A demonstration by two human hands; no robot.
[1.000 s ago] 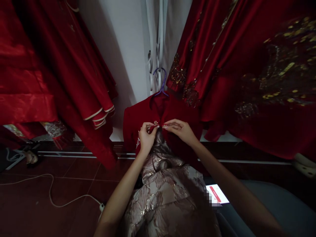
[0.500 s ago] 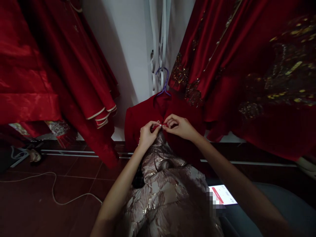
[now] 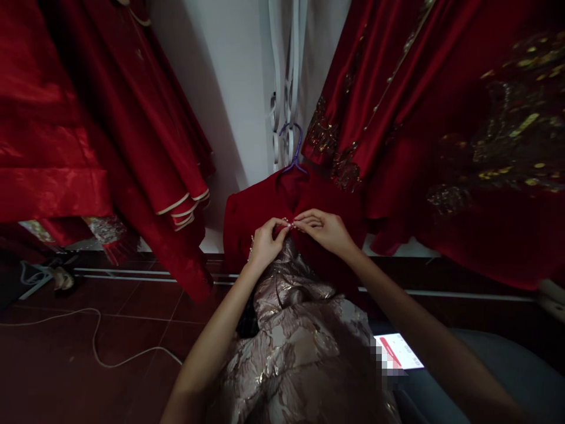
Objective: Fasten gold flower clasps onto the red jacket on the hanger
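A dark red jacket hangs on a purple hanger in front of me, over a silver-and-brown brocade skirt. My left hand and my right hand meet at the jacket's front, just below the collar. Both pinch a small beaded fastening between fingertips, the left from the left side, the right from the right. The rest of the fingers curl in.
Red satin garments hang at the left and gold-embroidered red ones at the right. A white wall lies behind. A white cable runs across the dark red floor. A lit phone screen rests at lower right on a grey seat.
My hands have stayed at the jacket's fastening, the fingers shifting slightly and drawing closer together. The view has drifted a little.
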